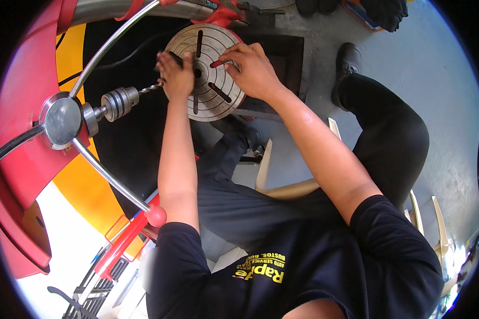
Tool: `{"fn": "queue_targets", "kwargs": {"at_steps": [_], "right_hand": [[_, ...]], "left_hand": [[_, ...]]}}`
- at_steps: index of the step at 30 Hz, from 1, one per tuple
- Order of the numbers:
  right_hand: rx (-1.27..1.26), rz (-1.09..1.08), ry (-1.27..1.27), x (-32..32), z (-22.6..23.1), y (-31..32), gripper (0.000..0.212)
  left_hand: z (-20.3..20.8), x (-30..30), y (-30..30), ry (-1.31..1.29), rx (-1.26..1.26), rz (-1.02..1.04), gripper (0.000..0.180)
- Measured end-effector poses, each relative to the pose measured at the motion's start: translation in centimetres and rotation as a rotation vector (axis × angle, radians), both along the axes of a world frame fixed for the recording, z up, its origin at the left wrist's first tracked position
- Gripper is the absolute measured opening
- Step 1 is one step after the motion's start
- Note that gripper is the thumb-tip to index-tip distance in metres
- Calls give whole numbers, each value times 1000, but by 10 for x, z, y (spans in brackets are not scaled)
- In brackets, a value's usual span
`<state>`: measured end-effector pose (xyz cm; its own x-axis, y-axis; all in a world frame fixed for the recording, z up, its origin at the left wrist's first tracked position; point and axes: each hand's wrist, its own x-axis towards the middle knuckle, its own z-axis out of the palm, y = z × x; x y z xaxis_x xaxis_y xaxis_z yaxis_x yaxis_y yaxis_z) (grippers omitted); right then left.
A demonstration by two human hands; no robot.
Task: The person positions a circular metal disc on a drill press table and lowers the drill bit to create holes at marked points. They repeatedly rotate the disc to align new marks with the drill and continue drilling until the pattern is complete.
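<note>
A round metal drill press table (213,109) with ring grooves and dark slots lies ahead of me. My left hand (176,77) is over its left edge, fingers stretched and partly smeared by motion, with no held thing showing. Close beside that hand is the tip of a twist drill bit (150,88), clamped in a silver drill chuck (120,103). On the table's right side rests my right hand (250,69), index finger and thumb apart near a slot. Nothing shows between them; its other fingers are bent and partly hidden.
At left stands the red drill press head (24,90) with a three-armed feed handle (62,119); one arm ends in a red knob (156,216). A pale plastic chair (290,190) is under me. Another person's black-gloved hand (387,13) appears at the upper right.
</note>
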<state>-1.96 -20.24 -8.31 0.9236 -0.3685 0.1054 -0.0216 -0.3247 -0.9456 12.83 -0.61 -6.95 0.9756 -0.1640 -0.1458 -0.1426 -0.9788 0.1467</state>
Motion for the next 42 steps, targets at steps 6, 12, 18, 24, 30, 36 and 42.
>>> {"fn": "queue_targets", "kwargs": {"at_steps": [6,12,18,24,30,36,42], "right_hand": [[-23,-11,70,2,3,-3,23],[-26,-7,63,3,-6,-9,22],[-19,-8,37,1,5,-2,22],[-16,-24,-7,4,-13,-13,19],[167,-8,1,2,-7,-15,21],[1170,-47,-120,9,-17,-16,20],[1200,-141,-42,7,-14,-42,21]], "left_hand": [[3,13,-5,31,-22,-96,94],[-14,-20,-11,-36,49,-212,91],[-5,10,-31,-31,-136,-153,85],[-8,-39,-47,-18,32,-369,80],[-14,-43,-51,-124,-3,-447,78],[-5,-24,-46,-68,-13,-315,81],[-8,-94,-77,-81,116,-568,82]]}}
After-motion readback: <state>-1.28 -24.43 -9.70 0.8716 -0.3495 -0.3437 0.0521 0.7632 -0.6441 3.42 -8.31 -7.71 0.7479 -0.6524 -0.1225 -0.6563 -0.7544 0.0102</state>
